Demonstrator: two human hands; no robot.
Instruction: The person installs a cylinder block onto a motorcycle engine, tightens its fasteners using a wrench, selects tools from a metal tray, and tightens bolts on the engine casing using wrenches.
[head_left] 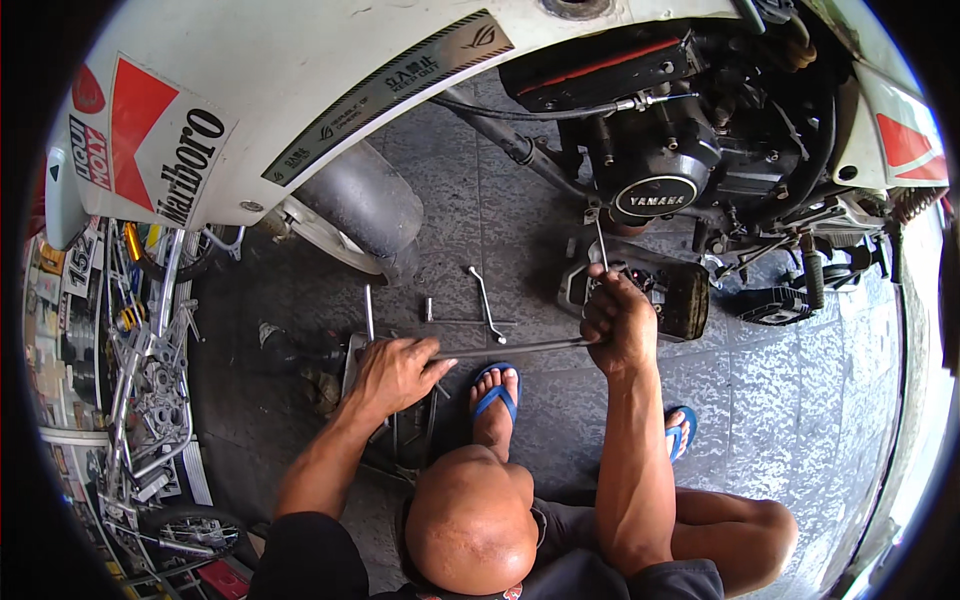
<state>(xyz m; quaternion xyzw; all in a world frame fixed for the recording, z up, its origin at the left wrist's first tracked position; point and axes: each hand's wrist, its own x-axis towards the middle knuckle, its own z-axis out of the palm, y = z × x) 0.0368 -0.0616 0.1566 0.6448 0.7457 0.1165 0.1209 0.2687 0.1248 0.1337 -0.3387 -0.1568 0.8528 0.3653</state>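
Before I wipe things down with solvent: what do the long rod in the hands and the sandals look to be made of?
The long rod, held by the left hand and right hand, looks like bare metal: grey, thin, dull sheen. The blue sandals look like rubber or foam, matte with soft straps; which one is unclear.

Even daylight fills the scene, brightest at the right rim, where glare washes out the floor (800, 400). Soft shadow lies under the motorcycle (300, 90). Straight edges bend outward; black corners frame everything.
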